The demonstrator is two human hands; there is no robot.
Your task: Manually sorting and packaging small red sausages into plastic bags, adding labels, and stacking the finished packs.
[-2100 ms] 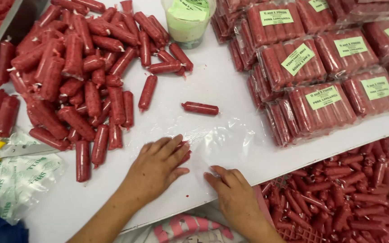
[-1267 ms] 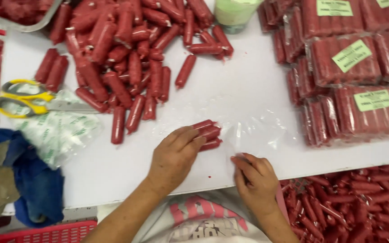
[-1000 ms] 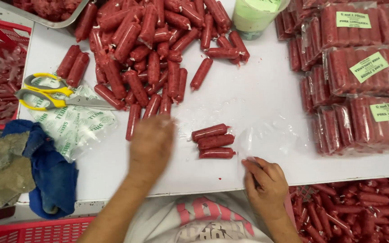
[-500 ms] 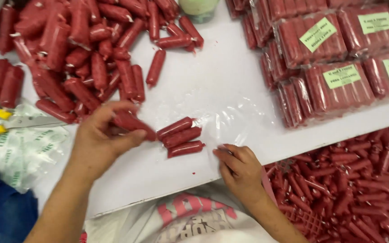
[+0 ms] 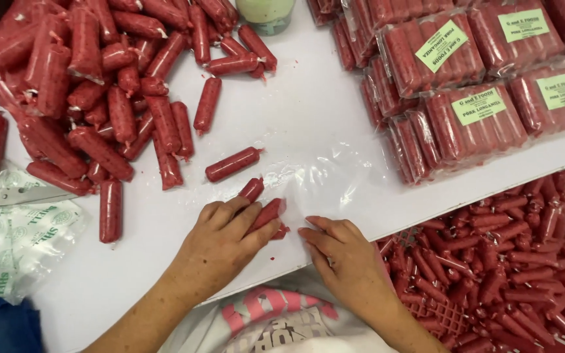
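My left hand [image 5: 220,238] lies flat over a few sausages [image 5: 264,212], pushing them into the clear bag [image 5: 335,176] on the table [image 5: 308,117]. My right hand [image 5: 344,252] pins the bag's edge with spread fingers, gripping nothing.

Left hand [image 5: 225,236] lower centre of the frame, palm down, fingers curled forward and pressed together, forearm running off toward the lower left. Right hand [image 5: 344,255] just beside it, palm down, fingers pointing left, forearm slanting to the lower right edge.
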